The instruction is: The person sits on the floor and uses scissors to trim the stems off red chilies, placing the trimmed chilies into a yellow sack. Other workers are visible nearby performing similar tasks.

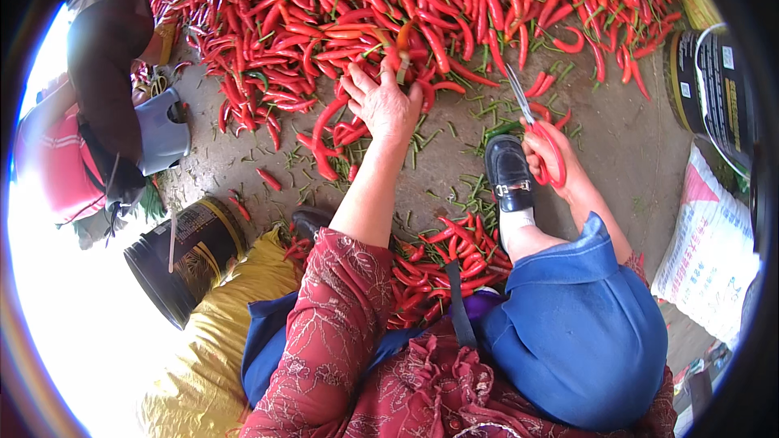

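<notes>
My left hand reaches palm down onto the front edge of a large heap of red chili peppers. Its fingers are spread among the peppers, and whether they grip one is hidden from above. In my right hand is a pair of scissors with red handles. Their metal blades point away from me, just short of the heap. Below that hand is my black shoe. Between my legs lies a smaller pile of red peppers, and cut green stems litter the floor.
A tipped black bucket and a yellow woven sack lie to my left. Beyond them are a seated person's dark sleeve and a grey-blue plastic stool. A black bucket and a printed white sack stand right.
</notes>
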`<move>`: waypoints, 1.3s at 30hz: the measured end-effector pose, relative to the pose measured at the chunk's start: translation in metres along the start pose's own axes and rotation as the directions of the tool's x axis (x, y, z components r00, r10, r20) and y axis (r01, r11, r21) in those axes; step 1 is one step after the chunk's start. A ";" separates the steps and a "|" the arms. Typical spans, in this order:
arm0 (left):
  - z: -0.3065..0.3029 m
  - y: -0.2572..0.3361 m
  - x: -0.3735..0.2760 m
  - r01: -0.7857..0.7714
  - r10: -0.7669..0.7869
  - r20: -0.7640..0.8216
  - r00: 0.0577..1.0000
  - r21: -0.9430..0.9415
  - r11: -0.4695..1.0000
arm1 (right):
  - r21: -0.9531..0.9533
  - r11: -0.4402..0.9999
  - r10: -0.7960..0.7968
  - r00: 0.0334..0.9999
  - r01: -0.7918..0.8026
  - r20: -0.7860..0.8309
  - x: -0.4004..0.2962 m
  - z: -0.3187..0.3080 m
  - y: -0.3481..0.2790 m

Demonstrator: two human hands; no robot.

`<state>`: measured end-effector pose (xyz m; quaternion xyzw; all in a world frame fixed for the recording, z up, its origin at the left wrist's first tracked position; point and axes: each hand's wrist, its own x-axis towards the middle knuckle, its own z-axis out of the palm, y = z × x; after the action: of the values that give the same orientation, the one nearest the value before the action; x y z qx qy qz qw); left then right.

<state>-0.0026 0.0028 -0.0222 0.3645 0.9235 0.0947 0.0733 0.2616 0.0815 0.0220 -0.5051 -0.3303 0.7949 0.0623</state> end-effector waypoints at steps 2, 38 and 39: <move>-0.007 0.020 -0.018 -0.148 0.146 0.041 0.988 0.051 0.988 | 0.018 1.000 -0.008 1.000 0.008 -0.002 0.000 -0.002 -0.002; -0.060 -0.021 -0.071 0.675 0.016 0.676 0.736 -0.736 0.041 | -0.740 0.482 -0.235 0.883 0.469 0.407 -0.001 0.050 -0.017; -0.061 -0.016 -0.076 0.691 0.061 0.691 0.721 -0.723 0.025 | -0.738 0.469 -0.243 0.874 0.486 0.421 -0.001 0.051 -0.016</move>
<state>0.0297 -0.0681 0.0386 -0.0033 0.6103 0.5455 0.5743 0.2151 0.0695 0.0457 -0.2832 -0.7687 0.5708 -0.0554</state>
